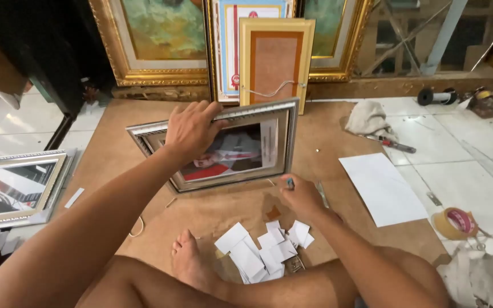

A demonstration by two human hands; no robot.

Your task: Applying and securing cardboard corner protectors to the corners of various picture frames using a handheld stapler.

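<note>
A: Left hand?
B: Curled over the top edge of the frame, middle of the picture. Fingers closed on the silver rim, holding tight. Tipped up on its bottom edge, leaning back a bit.

A: Right hand?
B: Lower, just right of the middle. Closed in a loose fist round a small tool. Only a blue-green tip poking out, so hard to tell what kind. Sitting right by the frame's lower right corner, very near, maybe touching; can't tell for sure.

A: Which way from the hands?
B: Frame up and left of the right hand, straight under the left one. Long side running left to right, slanting up a little to the right. Left hand already on it; right hand closer to the bottom edge.

A: Inside the frame?
B: A photo with red and white in it, behind glass.

A: Around it?
B: All on a brown board on the floor. White paper bits in a pile at the bottom middle, beside a bare foot. White sheet to the right. Tape roll far right. Rag and a red-handled tool upper right. Another silver frame flat at the left edge. Gold frames standing along the top, with a smaller yellow one turned back to front, string across it.
</note>
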